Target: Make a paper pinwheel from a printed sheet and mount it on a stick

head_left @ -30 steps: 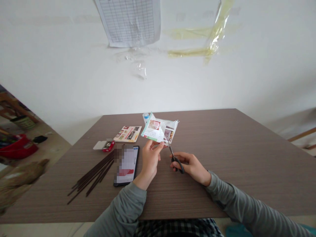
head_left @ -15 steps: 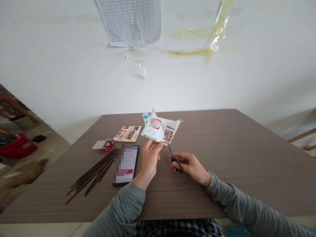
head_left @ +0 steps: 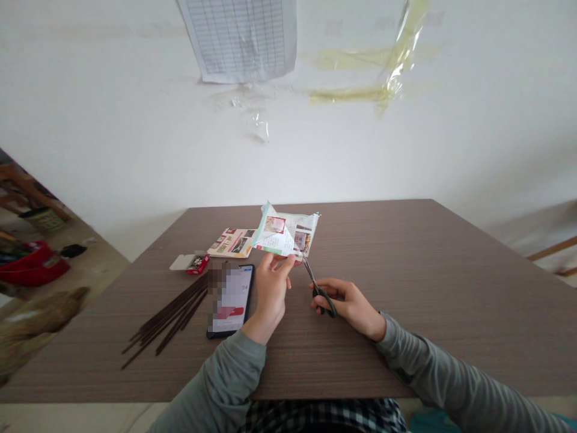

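My left hand (head_left: pixel 272 288) pinches the lower edge of a folded sheet of printed paper (head_left: pixel 286 236), held up above the table. The paper carries small pictures and text, and its corners stick out at the upper left and right. In my right hand (head_left: pixel 345 300) is a pair of scissors (head_left: pixel 322 296) with black handles, fingers closed round the grips. The scissor tips point up and reach the paper's bottom edge, just right of my left fingertips. Whether the blades are parted there is too small to tell.
Left of my hands lie a phone (head_left: pixel 232 300), a bundle of thin dark sticks (head_left: pixel 174 307), an opened small red box (head_left: pixel 197 263) and another printed paper piece (head_left: pixel 232 243), all on the brown table (head_left: pixel 406 252). A white wall (head_left: pixel 360 156) stands behind it.
The paper has shifted left and turned slightly in my left hand, now hiding most of the small white-and-blue bottle behind it. The scissors stay nearly in place, with their tips at the paper's lower edge.
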`<move>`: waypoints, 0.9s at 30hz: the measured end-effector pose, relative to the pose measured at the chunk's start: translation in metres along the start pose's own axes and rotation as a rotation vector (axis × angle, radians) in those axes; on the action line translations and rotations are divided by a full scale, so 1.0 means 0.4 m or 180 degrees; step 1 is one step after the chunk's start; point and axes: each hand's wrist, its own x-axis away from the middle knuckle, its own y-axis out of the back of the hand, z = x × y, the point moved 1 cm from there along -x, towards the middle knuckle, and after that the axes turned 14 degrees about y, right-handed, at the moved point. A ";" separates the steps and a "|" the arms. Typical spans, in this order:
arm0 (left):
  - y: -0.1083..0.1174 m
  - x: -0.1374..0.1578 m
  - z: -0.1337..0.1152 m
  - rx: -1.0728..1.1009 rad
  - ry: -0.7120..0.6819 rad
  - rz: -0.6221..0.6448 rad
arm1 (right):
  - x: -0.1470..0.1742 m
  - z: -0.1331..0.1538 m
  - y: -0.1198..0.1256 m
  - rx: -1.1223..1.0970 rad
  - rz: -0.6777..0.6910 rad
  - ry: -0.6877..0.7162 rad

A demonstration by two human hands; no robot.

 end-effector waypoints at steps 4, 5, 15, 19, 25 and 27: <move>0.001 -0.002 0.001 0.0020 -0.0025 0.0013 | 0.001 0.005 -0.003 0.0011 -0.0047 -0.0010; 0.002 -0.003 0.002 0.0020 -0.0027 0.0022 | 0.001 0.007 -0.004 0.0003 -0.0060 -0.0009; 0.007 -0.009 0.005 -0.0016 -0.0011 0.0020 | -0.002 0.005 -0.005 0.0030 -0.0046 0.0041; 0.007 -0.008 0.004 -0.0027 0.0006 0.0014 | -0.002 0.003 -0.004 0.0030 -0.0062 0.0008; 0.009 -0.009 0.006 -0.0061 0.0002 0.0013 | -0.002 0.009 -0.004 0.0009 -0.0111 0.0010; 0.010 -0.009 0.007 -0.0057 -0.0014 0.0023 | -0.002 0.009 -0.004 0.0008 -0.0127 0.0000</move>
